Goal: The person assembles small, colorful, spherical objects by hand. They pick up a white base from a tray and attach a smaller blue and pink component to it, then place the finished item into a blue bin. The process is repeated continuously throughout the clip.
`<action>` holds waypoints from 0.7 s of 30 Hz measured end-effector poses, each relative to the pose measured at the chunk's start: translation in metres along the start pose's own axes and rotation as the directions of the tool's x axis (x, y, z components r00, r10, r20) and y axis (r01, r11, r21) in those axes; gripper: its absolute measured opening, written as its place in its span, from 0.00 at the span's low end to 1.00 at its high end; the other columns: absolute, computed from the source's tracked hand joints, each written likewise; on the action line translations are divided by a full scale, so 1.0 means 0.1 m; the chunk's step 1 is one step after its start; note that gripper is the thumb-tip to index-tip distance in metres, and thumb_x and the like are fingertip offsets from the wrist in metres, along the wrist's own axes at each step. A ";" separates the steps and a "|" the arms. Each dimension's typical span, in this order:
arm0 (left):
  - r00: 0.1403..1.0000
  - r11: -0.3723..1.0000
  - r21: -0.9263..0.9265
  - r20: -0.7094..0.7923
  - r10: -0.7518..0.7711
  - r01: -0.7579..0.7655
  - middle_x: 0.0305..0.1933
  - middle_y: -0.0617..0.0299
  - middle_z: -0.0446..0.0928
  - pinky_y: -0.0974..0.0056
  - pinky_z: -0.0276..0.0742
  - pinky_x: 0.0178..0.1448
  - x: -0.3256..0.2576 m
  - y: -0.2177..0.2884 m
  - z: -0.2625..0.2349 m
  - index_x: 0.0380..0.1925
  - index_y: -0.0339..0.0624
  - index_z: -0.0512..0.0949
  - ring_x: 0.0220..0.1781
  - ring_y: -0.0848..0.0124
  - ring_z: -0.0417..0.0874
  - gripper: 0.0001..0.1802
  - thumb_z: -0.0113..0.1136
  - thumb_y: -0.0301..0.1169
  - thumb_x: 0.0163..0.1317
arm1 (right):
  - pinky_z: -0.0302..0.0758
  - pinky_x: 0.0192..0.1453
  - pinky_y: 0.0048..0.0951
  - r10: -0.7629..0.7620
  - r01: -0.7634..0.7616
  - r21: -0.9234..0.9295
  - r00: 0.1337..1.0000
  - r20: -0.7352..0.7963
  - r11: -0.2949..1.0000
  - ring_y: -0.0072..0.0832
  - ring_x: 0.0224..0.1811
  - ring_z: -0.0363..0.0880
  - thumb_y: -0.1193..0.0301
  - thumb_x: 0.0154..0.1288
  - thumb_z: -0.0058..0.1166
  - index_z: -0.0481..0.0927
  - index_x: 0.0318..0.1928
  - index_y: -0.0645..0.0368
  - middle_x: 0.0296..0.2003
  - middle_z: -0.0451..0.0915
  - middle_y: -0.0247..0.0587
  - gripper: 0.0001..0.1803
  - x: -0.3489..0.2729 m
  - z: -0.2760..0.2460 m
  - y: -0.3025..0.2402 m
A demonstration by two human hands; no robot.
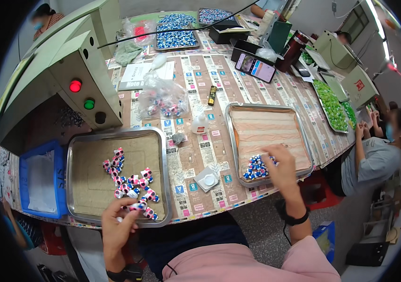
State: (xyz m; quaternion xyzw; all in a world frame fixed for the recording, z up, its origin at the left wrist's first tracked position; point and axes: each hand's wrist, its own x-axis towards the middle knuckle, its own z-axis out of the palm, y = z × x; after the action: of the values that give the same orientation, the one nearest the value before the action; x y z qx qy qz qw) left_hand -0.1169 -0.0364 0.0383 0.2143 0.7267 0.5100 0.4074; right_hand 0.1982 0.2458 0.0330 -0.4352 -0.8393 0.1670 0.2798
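Our left fingers (118, 205) pinch a figure (138, 206), while the blue-white pile (255, 168) lies just left of our nearer, half-curled right fingers (278, 152), whose hold we cannot tell.

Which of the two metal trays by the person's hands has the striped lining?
The right tray, where the right hand is at the blue-and-white pieces. Its lining shows pale orange bands; the left tray, holding pink-marked pieces, has plain tan.

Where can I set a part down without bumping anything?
Left tray: left of the pink and white figurines. Right tray: the cloth beyond the blue and white pieces. Table: between the white bottle and white dish. Crowded: around the left hand, beside the right hand, and the far end's loaded tray.
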 end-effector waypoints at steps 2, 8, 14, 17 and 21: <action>0.997 0.988 0.139 -0.021 0.070 -0.066 0.33 0.63 0.78 0.76 0.69 0.22 0.03 -0.04 -0.11 0.42 0.35 0.79 0.20 0.81 0.73 0.12 0.62 0.19 0.56 | 0.75 0.48 0.36 0.150 -0.151 -0.118 0.989 -0.017 0.982 0.39 0.40 0.80 0.73 0.54 0.61 0.83 0.38 0.63 0.37 0.81 0.48 0.11 0.06 -0.10 0.31; 0.909 0.839 0.436 -0.100 0.405 -0.325 0.34 0.64 0.75 0.73 0.65 0.30 0.12 -0.08 -0.06 0.40 0.35 0.80 0.27 0.80 0.71 0.10 0.62 0.21 0.57 | 0.76 0.36 0.32 0.204 -0.196 -0.076 0.971 0.128 0.978 0.34 0.28 0.80 0.73 0.54 0.60 0.83 0.39 0.63 0.33 0.80 0.49 0.11 0.18 0.01 0.68; 0.992 0.717 -0.694 0.022 0.123 -0.073 0.40 0.63 0.72 0.71 0.68 0.40 0.01 -0.06 0.08 0.46 0.38 0.74 0.43 0.74 0.72 0.13 0.55 0.27 0.62 | 0.74 0.36 0.24 0.099 -0.109 0.106 0.990 0.099 0.988 0.25 0.29 0.79 0.77 0.55 0.59 0.83 0.39 0.65 0.32 0.80 0.43 0.10 0.16 0.03 0.45; 0.935 0.570 -0.799 0.325 0.142 0.192 0.48 0.59 0.72 0.68 0.71 0.49 0.06 -0.06 0.24 0.51 0.34 0.71 0.50 0.71 0.74 0.18 0.54 0.21 0.59 | 0.74 0.37 0.21 0.155 -0.234 0.421 0.965 0.213 0.877 0.20 0.32 0.78 0.80 0.57 0.58 0.82 0.39 0.67 0.34 0.79 0.37 0.08 0.01 0.10 0.12; 0.891 0.605 -0.729 0.448 0.068 0.320 0.56 0.51 0.72 0.66 0.77 0.58 0.03 0.06 0.44 0.53 0.31 0.70 0.55 0.68 0.77 0.17 0.48 0.17 0.64 | 0.74 0.40 0.18 0.127 -0.399 0.562 0.878 0.461 0.724 0.18 0.36 0.78 0.81 0.58 0.60 0.83 0.40 0.67 0.37 0.79 0.34 0.09 -0.15 0.16 -0.40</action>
State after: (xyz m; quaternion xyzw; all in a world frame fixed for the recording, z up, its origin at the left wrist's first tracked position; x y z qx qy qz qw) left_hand -0.0838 -0.0070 0.0358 0.0675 0.3327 0.6841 0.6455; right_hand 0.1701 0.2101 0.0368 -0.3874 -0.6966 0.5659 0.2109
